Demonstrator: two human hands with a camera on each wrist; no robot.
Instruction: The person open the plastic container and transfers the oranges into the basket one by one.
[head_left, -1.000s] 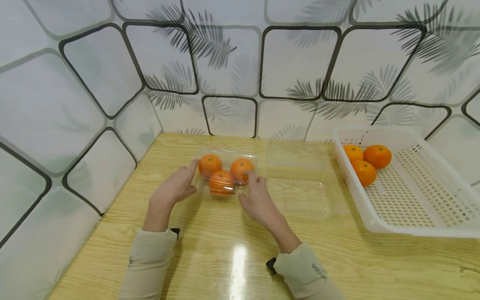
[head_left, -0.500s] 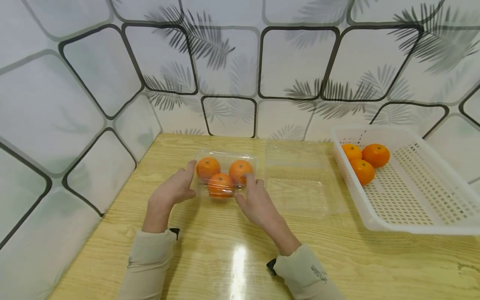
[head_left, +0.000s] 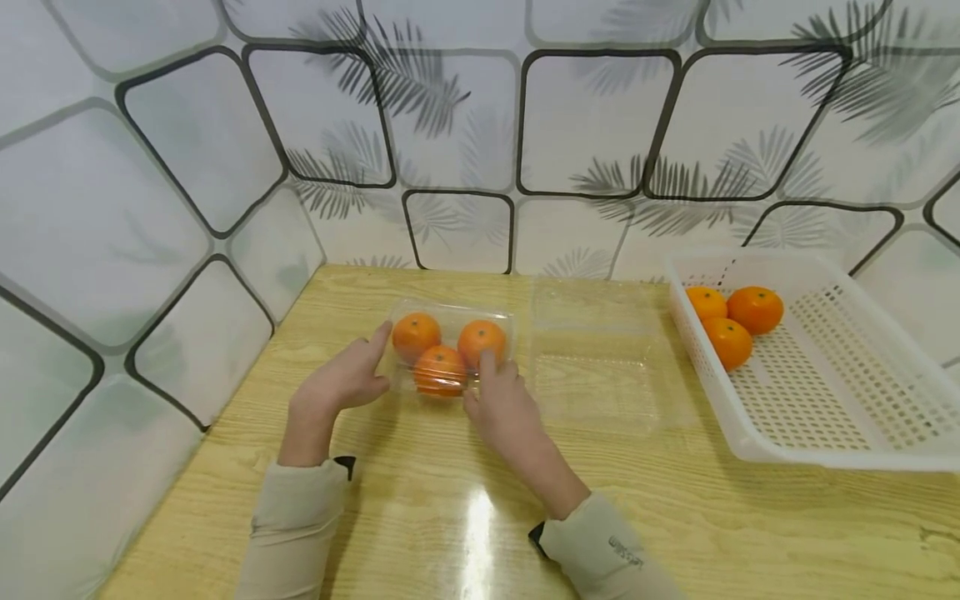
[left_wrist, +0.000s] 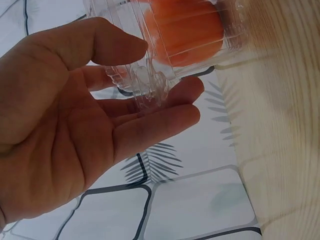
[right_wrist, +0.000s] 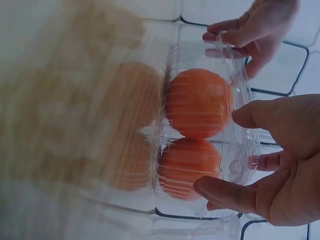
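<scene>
A clear plastic box (head_left: pixel 453 313) with three mandarins (head_left: pixel 416 337) inside sits on the table. Its shiny ridged plastic runs in front of the fruit. At the box's left end is my left hand (head_left: pixel 337 379); in the left wrist view its thumb lies on the near side of the clear rim (left_wrist: pixel 150 92) and the fingers behind it. My right hand (head_left: pixel 506 408) holds the front right corner, thumb against the front wall and index finger bent over the right part. In the right wrist view, two mandarins (right_wrist: pixel 199 104) show through the ridged wall.
A second clear plastic box (head_left: pixel 592 392), opened out and without fruit, lies just right of the filled one. Beyond it stands a white perforated basket (head_left: pixel 847 461) with three mandarins (head_left: pixel 756 310) at its left end. Patterned walls (head_left: pixel 457 233) border the wooden table (head_left: pixel 405 517).
The filled box has shifted slightly toward the near side. My right hand has moved a little left and its fingers have closed in on the box's corner; the left hand has barely moved.
</scene>
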